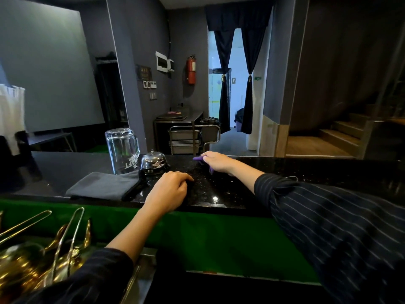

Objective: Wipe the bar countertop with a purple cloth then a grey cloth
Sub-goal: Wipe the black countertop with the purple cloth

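The black speckled bar countertop (pixel 219 194) runs across the middle of the head view. My right hand (pixel 215 161) lies near its far edge, pressed down on a purple cloth (pixel 198 158) that peeks out under the fingers. My left hand (pixel 168 191) rests on the near part of the counter with curled fingers and nothing in it. A folded grey cloth (pixel 103 186) lies flat on the counter just left of my left hand.
An upturned glass pitcher (pixel 121 149) and a chrome service bell (pixel 153 162) stand behind the grey cloth. Gold tongs and bar tools (pixel 43 242) sit below at the lower left. A green panel (pixel 208 238) lies under the counter's near edge.
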